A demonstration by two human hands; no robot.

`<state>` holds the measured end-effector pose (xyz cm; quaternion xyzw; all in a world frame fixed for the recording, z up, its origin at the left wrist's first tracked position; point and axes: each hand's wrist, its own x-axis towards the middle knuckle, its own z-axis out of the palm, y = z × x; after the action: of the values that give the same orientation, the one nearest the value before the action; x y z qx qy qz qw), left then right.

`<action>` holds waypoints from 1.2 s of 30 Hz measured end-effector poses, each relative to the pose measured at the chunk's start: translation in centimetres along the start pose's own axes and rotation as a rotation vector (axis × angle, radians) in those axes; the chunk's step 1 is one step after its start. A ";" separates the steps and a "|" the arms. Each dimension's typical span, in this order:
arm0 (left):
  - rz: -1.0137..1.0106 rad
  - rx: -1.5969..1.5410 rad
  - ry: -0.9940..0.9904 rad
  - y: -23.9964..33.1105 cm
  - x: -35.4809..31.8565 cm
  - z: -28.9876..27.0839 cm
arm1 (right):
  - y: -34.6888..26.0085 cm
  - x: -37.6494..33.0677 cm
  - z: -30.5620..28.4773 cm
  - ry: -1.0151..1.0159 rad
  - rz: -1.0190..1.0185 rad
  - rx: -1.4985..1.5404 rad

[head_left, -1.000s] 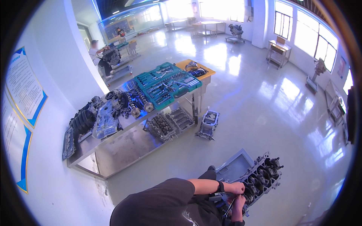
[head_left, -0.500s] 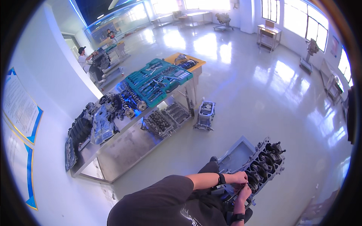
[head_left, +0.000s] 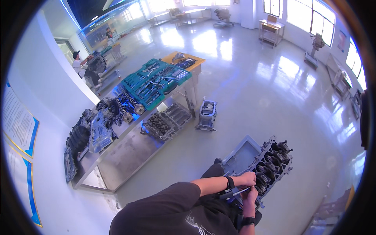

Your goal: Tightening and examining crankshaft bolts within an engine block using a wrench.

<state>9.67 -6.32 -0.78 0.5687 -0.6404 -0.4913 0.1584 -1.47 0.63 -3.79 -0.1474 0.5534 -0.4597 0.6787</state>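
Note:
An engine block [head_left: 280,157] with dark crankshaft parts in it stands low in front of me. Over its near left edge my left hand [head_left: 248,179] is closed, fingers pressed together; what is in them is hidden. Just below, my right hand [head_left: 249,194] is closed at the end of a slim metal bar [head_left: 239,192], which points to the lower left past a dark part. The two hands nearly touch. Whether the bar meets the block is hidden by my fingers.
Left of the block lies a grey tray [head_left: 243,152]. A metal engine part [head_left: 206,114] sits on the floor. The steel bench [head_left: 129,172] at left carries a green tool case [head_left: 154,82] and engine parts [head_left: 102,131]. A person [head_left: 80,62] works far back.
My right hand has shifted slightly down and left, and more of the metal bar now shows. My left hand stays by the block's edge. The whole view has swung a little.

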 end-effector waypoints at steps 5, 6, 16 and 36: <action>0.046 0.145 -0.024 1.8 0.0 -0.3 | -0.3 -0.4 -0.3 -0.072 0.113 0.209; 0.048 0.182 -0.024 2.1 0.0 -0.3 | -0.1 -0.1 -0.8 -0.134 0.113 0.262; 0.046 0.222 -0.025 2.2 -1.0 -0.4 | 1.3 -2.3 -0.9 -0.112 0.139 0.082; -0.020 0.200 -0.049 2.2 -1.1 -1.1 | -7.4 -7.7 -14.0 -0.062 0.188 -0.266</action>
<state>9.58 -6.11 1.94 0.5759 -0.6843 -0.4401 0.0802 -17.01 7.04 1.34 -0.1976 0.5995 -0.3123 0.7100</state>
